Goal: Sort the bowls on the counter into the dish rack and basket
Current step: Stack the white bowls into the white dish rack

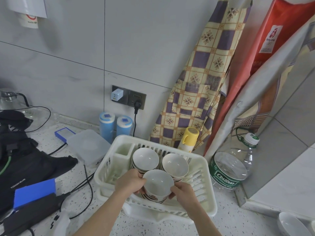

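White slatted dish rack (201, 169) at centre, three upright stacks of white bowls inside, stacks at 11 o'clock (145, 158) and 1 o'clock (175, 165), nearest stack (157, 183) at 6 o'clock, pale bowl (289, 224) on counter at 4 o'clock

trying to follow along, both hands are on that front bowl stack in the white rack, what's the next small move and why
Probably let go and draw both hands back. The left hand and right hand grip the front bowl stack, which already looks seated in the dish rack beside two other stacks, while another bowl waits on the counter.
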Tool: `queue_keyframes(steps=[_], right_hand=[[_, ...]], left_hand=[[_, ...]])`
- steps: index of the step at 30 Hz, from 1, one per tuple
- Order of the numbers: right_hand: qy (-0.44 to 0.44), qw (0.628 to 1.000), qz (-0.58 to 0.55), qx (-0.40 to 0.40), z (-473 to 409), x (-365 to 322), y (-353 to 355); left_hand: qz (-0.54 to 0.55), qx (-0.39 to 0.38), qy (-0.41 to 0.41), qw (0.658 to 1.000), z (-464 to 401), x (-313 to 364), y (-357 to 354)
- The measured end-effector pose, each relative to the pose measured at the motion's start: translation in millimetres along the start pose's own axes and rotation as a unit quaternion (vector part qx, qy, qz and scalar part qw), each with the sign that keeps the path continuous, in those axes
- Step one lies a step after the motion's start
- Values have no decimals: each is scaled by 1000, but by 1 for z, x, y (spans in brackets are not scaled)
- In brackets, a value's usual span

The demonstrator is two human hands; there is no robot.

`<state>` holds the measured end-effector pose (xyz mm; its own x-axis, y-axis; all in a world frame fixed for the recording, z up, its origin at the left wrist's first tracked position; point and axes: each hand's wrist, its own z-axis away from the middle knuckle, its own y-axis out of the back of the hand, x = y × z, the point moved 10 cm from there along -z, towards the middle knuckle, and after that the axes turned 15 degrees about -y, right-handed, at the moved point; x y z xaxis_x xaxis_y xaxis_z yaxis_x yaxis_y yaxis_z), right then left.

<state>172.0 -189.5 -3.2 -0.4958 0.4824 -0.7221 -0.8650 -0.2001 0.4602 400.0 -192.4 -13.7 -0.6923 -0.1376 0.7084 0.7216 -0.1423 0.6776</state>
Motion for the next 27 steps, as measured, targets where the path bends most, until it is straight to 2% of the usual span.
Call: queue_keyframes(steps=[7,12,17,22,24,27], right_hand=[[-16,1000,7,-15,-8,5,-4],[18,999,49,-3,-11,2,-6],[12,998,54,24,-8,2,-4],[-34,991,81,100,-9,10,7],[-53,989,105,88,-11,12,4],[-71,991,111,29,-16,15,-8]], left_hand=[[-34,8,2,999,-2,0,0],[-86,42,-17,995,-6,-2,3],[-113,35,-23,993,-8,-1,1],[-111,29,-7,993,-6,1,3],[-92,19,-1,996,-6,0,2],[-94,-19,2,995,-5,2,-4]])
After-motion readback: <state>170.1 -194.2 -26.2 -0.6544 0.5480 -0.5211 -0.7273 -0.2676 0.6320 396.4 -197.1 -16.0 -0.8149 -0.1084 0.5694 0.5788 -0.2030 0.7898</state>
